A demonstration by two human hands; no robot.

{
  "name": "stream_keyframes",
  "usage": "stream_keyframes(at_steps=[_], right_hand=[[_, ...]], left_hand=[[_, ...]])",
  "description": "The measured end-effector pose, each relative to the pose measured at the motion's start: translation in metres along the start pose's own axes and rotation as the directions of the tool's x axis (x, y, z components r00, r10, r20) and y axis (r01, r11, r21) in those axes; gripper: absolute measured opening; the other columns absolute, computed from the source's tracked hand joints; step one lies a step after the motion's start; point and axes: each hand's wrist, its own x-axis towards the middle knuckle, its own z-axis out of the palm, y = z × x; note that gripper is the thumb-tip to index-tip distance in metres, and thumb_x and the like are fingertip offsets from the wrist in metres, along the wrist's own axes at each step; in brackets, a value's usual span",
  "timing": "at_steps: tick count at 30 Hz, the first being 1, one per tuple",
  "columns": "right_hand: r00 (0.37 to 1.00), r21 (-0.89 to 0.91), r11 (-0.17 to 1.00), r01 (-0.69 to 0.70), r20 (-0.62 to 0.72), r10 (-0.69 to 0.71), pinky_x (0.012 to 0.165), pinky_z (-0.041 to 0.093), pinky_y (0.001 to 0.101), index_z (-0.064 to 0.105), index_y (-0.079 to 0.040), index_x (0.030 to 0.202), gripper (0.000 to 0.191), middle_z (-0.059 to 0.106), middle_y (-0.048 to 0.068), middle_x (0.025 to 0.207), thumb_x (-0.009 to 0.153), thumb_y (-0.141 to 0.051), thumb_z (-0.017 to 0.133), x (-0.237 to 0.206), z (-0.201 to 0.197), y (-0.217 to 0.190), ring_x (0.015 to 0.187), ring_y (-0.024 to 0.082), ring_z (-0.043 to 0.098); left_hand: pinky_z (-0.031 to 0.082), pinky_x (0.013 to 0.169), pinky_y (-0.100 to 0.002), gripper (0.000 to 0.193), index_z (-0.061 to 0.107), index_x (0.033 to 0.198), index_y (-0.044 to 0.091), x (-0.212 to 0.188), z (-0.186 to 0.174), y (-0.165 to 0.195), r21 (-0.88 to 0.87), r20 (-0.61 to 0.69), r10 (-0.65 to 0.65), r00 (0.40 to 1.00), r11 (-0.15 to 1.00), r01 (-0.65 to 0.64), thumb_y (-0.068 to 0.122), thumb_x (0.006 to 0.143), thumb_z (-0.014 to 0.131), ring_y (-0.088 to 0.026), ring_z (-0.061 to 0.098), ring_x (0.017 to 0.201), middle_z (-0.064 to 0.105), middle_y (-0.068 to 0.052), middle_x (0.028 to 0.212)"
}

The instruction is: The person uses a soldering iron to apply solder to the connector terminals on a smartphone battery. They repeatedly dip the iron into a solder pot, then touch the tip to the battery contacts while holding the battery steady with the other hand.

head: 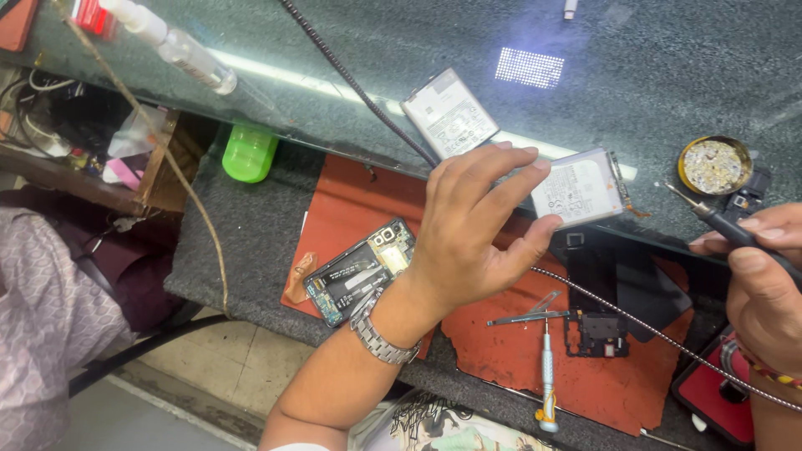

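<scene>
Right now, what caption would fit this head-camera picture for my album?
Left hand holds up a phone battery while right hand grips a soldering iron above a red mat.

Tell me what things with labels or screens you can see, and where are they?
Battery: flat, silver-white with a pale label, pinched in the left hand.
Second battery: flat, grey-white labelled rectangle lying on the glass shelf.
Opened phone: dark rectangle, insides showing, on the red mat.
Spray bottle: clear, on the shelf.

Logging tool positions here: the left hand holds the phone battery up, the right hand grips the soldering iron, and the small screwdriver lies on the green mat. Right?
Not quite. The head view shows the screwdriver lying on a red mat, not green. The rest stands: left hand holds the battery; right hand grips the soldering iron.
</scene>
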Motion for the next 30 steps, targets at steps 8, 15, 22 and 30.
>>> stream_keyframes(at_steps=[8, 15, 22, 30], right_hand=[[0.999, -0.018, 0.999, 0.035, -0.013, -0.036, 0.1, 0.061, 0.0401, 0.054, -0.003, 0.117, 0.012, 0.056, 0.01, 0.114, 0.114, 0.0, 0.065, 0.003, 0.017, -0.018, 0.1, 0.022, 0.069], [1.0, -0.081, 0.996, -0.022, 0.015, 0.023, 0.101, 0.06, 0.0403, 0.051, -0.003, 0.121, 0.009, 0.054, 0.01, 0.117, 0.116, -0.001, 0.058, 0.002, -0.002, -0.002, 0.104, 0.022, 0.069], [0.999, -0.015, 0.999, -0.039, 0.016, 0.04, 0.098, 0.058, 0.0406, 0.052, -0.005, 0.124, 0.009, 0.054, 0.009, 0.115, 0.118, 0.002, 0.055, -0.003, -0.025, 0.03, 0.101, 0.019, 0.066], [0.997, -0.133, 0.99, -0.049, 0.049, 0.056, 0.102, 0.056, 0.0402, 0.054, -0.002, 0.122, 0.004, 0.06, 0.012, 0.105, 0.123, -0.004, 0.05, 0.002, -0.029, 0.037, 0.099, 0.021, 0.066]], left_hand=[[0.038, 0.116, -0.042, 0.055, 0.06, 0.139, 0.01, 0.001, 0.009, 0.0, 0.026, 0.118, -0.03, 0.993, 0.999, 0.027, 0.036, 0.095, 0.081, -0.028, 0.053, 0.135, 0.056, -0.009, 0.144], [0.038, 0.119, -0.041, 0.052, 0.061, 0.138, 0.012, -0.001, 0.006, -0.002, 0.031, 0.1, -0.04, 0.994, 0.999, 0.037, 0.037, 0.097, 0.08, -0.026, 0.053, 0.137, 0.057, -0.007, 0.141], [0.037, 0.119, -0.04, 0.052, 0.061, 0.137, 0.013, -0.003, 0.005, -0.005, 0.031, 0.112, -0.056, 0.992, 0.998, 0.053, 0.039, 0.095, 0.079, -0.026, 0.053, 0.136, 0.057, -0.006, 0.14], [0.036, 0.12, -0.043, 0.056, 0.061, 0.137, 0.014, -0.003, 0.005, -0.008, 0.057, 0.146, -0.064, 0.987, 0.997, 0.056, 0.042, 0.092, 0.078, -0.027, 0.052, 0.136, 0.055, -0.009, 0.145]])
